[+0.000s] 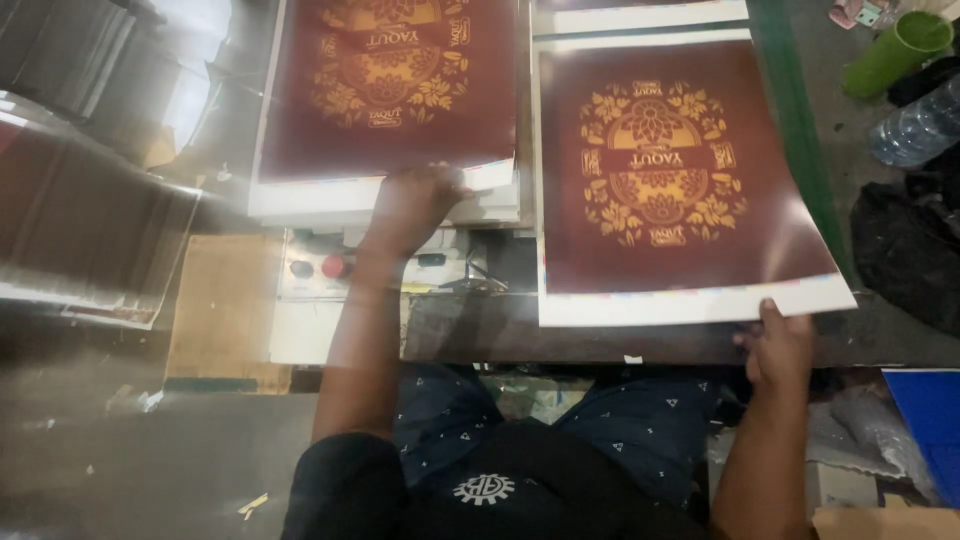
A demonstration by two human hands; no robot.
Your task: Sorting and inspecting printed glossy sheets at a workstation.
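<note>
While left hand point(415, 205) presses one glossy maroon stack point(385, 100), right fingers point(772, 318) pinch another sheet point(680, 180).

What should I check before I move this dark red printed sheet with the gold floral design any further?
1. Right hand has a grip on the near white margin of the dark red gold-patterned printed sheet: ok.
2. Left hand rests on the near edge of the stack of matching printed sheets: ok.
3. Sheet lies flat, no visible creases: ok.
4. Red round button on the control panel is untouched: ok.
5. Green plastic cup and clear water bottle stand apart from the sheet: ok.
6. Print quality: cannot tell.
</note>
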